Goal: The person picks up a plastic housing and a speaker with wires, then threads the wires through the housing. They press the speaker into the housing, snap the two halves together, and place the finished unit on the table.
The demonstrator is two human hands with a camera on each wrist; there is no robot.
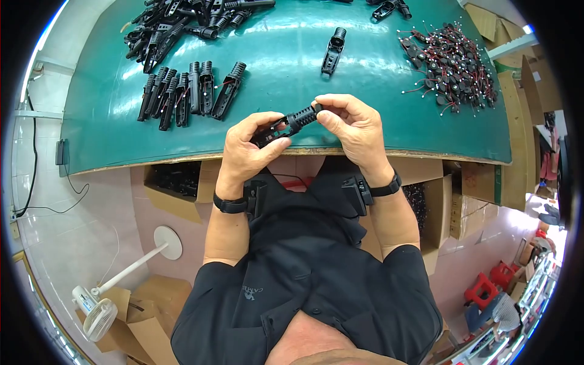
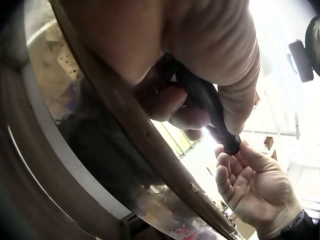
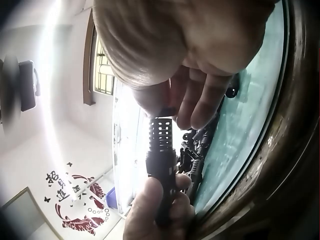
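My left hand (image 1: 244,149) grips a black plastic housing (image 1: 298,120) with a ribbed, slotted barrel end, just above the table's near edge. That barrel points up and right, toward my right hand (image 1: 360,129). Thumb and fingertips of the right hand pinch a small dark part (image 1: 318,107) right at the barrel's tip. In the right wrist view the slotted barrel (image 3: 161,135) shows below the right fingers, the left thumb lying along the body. Seen from the left wrist, the left fingers wrap the dark housing (image 2: 202,95) and hide much of it.
On the green table (image 1: 280,61), a row of similar housings (image 1: 182,97) lies left, below a larger pile (image 1: 176,27). One single housing (image 1: 333,53) lies ahead. At right is a heap of small round black parts with red wires (image 1: 453,67). Cardboard boxes (image 1: 477,216) stand below the table.
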